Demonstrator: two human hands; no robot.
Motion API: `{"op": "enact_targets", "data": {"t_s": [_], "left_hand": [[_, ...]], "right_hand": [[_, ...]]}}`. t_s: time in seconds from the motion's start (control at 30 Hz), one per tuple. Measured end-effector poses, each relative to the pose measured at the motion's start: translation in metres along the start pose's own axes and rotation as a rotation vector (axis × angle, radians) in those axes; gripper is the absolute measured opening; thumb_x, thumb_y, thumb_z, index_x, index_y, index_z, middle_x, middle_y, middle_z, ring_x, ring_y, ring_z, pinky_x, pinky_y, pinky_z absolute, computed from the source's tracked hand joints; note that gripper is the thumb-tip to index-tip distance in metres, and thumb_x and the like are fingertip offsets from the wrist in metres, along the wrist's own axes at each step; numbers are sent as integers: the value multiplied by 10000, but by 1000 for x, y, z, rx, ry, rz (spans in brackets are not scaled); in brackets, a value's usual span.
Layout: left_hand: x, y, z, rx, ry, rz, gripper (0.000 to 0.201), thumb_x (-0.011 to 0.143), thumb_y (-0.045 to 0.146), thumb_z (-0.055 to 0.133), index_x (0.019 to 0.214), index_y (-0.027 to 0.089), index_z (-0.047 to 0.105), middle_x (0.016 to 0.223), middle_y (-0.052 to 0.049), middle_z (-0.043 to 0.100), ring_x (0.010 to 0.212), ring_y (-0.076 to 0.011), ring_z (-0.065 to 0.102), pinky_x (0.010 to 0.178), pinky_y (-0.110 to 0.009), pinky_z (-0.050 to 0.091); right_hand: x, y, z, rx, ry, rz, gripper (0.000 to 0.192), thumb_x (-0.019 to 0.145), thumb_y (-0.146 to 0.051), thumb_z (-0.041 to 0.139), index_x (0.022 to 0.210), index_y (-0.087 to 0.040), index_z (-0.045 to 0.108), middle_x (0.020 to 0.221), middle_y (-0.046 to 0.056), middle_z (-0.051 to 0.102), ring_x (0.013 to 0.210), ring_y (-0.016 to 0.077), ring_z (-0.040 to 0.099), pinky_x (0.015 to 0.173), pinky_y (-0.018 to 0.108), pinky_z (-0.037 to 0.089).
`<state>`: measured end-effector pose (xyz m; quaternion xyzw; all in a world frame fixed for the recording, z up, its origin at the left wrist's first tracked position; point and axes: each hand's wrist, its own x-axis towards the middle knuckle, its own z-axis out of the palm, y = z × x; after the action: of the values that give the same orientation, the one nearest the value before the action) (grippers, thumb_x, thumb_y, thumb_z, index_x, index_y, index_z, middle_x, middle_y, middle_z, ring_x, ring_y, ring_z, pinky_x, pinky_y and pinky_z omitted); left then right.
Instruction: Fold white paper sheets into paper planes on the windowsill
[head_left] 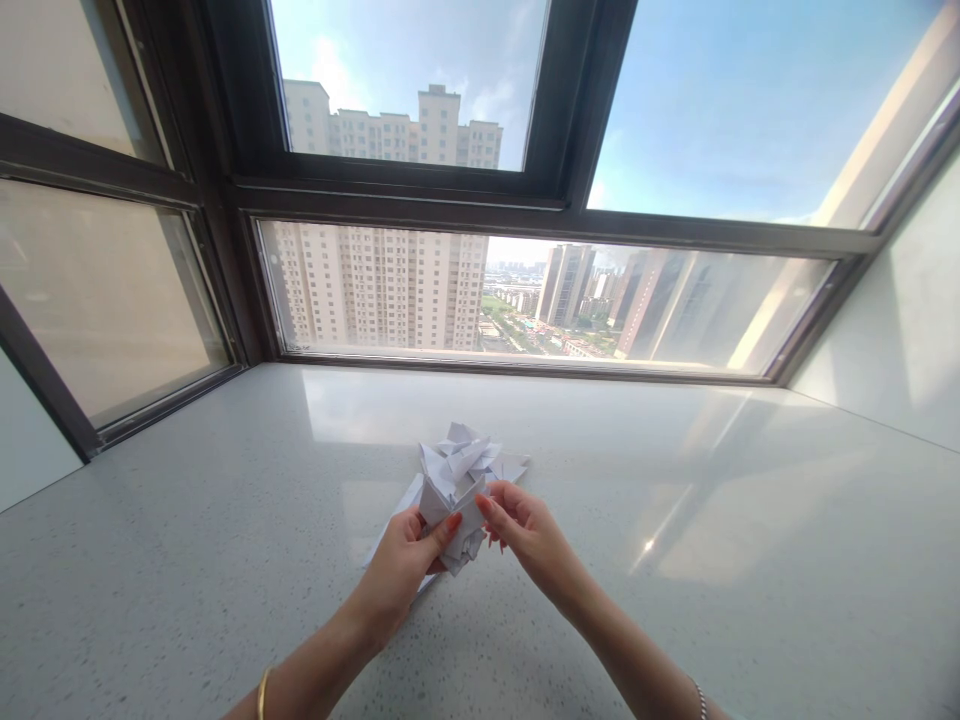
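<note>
A white folded paper piece (450,505) is held just above a speckled grey stone sill (187,560). My left hand (401,565) grips its lower left side, thumb pressed on the front. My right hand (525,530) pinches its right edge with the fingertips. Behind the held piece lies a small heap of other folded white paper shapes (469,455). A flat white sheet (394,520) lies on the sill under my left hand, partly hidden by it.
A wide dark-framed window (525,210) runs along the back of the sill, with high-rise buildings outside. A second window (105,290) closes the left side and a pale wall (900,320) the right.
</note>
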<state>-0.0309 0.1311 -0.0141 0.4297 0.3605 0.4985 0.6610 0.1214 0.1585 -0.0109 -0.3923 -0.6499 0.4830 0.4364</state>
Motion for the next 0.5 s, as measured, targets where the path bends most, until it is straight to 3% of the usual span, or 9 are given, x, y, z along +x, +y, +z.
{"op": "enact_targets", "data": {"t_s": [0.17, 0.33, 0.5], "left_hand": [[5, 3, -7, -55, 97, 71, 376, 680, 319, 652, 998, 124, 609, 934, -92, 667, 843, -211, 598, 766, -328, 449], [9, 16, -17, -96, 276, 128, 348, 667, 286, 664, 966, 115, 616, 835, -75, 688, 813, -207, 611, 740, -312, 460], [5, 13, -10, -79, 165, 35, 373, 658, 326, 670, 939, 84, 629, 830, -100, 684, 748, -205, 616, 693, -307, 464]], "right_hand": [[0, 0, 1, -1, 48, 11, 401, 717, -515, 535, 945, -185, 527, 665, -19, 513, 527, 101, 486, 446, 213, 389], [2, 3, -3, -19, 60, -5, 396, 752, -518, 485, 944, -175, 535, 672, -17, 500, 522, 95, 489, 450, 217, 388], [0, 2, 1, -60, 44, 14, 379, 740, -495, 519, 953, -183, 549, 713, -6, 510, 583, 108, 480, 482, 217, 396]]}}
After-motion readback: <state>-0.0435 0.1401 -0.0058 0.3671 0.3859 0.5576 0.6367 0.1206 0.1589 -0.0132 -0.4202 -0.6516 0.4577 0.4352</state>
